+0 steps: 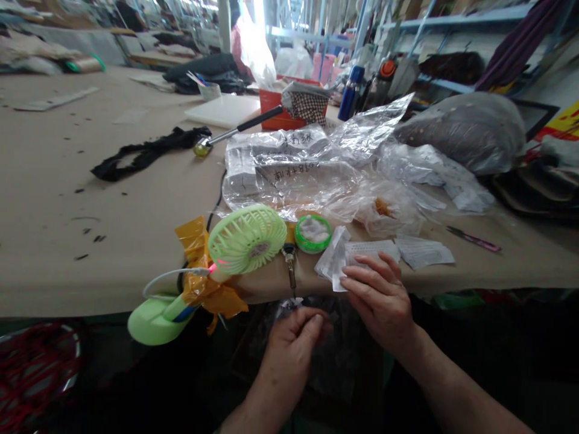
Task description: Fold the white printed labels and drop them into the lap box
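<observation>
My left hand is closed just below the table's front edge, fingers pinched together; a small pale scrap shows at its fingertips, too small to make out. Right above it, a soldering-iron-like tool points down over the edge. My right hand rests its fingers on white printed paper slips, the fingers bent and slightly apart. More slips lie to the right. A green round tin with white wadding stands behind the tool.
A green fan is fixed with orange tape at the front edge. Clear plastic bags cover the middle. Farther around are pink-handled snips, a black-handled tool, black fabric, a red box and a blue bottle.
</observation>
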`<state>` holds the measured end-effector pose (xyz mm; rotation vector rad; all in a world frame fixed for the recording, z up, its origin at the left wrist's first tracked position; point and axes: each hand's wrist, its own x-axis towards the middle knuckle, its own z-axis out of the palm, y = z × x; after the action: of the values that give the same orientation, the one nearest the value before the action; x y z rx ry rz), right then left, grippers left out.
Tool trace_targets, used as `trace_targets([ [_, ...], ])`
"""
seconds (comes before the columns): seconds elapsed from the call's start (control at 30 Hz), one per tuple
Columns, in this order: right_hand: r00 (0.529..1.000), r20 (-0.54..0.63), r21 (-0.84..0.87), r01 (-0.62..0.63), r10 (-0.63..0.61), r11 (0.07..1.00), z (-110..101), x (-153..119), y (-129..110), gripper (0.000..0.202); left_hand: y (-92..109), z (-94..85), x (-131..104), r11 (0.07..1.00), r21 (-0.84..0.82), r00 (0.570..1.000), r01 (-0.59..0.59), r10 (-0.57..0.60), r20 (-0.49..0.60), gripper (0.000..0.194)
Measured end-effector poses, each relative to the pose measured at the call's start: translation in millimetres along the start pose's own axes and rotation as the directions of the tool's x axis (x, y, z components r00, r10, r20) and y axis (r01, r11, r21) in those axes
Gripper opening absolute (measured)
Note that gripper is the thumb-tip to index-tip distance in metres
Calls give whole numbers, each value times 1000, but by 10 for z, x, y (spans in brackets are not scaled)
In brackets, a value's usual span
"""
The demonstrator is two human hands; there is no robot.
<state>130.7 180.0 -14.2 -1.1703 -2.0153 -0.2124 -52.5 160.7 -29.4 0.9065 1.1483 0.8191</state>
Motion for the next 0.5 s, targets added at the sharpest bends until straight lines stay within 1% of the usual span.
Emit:
trace_targets([
  [0.03,1000,4,26,8,-8,1000,-31,-22,-21,13,50,50,2,990,-125,997,70,-65,43,17],
  [0.07,1000,12,55,21,-22,998,-63,-52,-55,13,97,99,2,957,-256,989,135,-113,100,20],
  [0.1,999,20,86,37,-39,996,-93,-86,-99,12,139,146,2,909,-372,977,188,-136,162,22],
  [0.17,996,39,143,69,-75,987,-148,-156,-200,11,206,234,9,815,-523,959,248,-133,249,24],
  [0.2,994,48,164,84,-93,983,-172,-185,-246,12,230,272,17,786,-560,956,262,-131,262,22],
  [0.3,988,100,185,102,-121,978,-234,-224,-293,15,258,361,58,767,-581,958,274,-167,231,14],
  [0.37,988,119,155,77,-96,985,-266,-204,-225,17,248,393,86,780,-561,959,277,-190,209,10],
  [0.43,993,118,45,14,-19,999,-283,-162,-98,25,227,405,99,817,-497,955,293,-227,189,11],
  [0.5,988,134,-131,-63,81,989,-276,-121,35,33,210,405,98,862,-400,950,312,-270,160,13],
])
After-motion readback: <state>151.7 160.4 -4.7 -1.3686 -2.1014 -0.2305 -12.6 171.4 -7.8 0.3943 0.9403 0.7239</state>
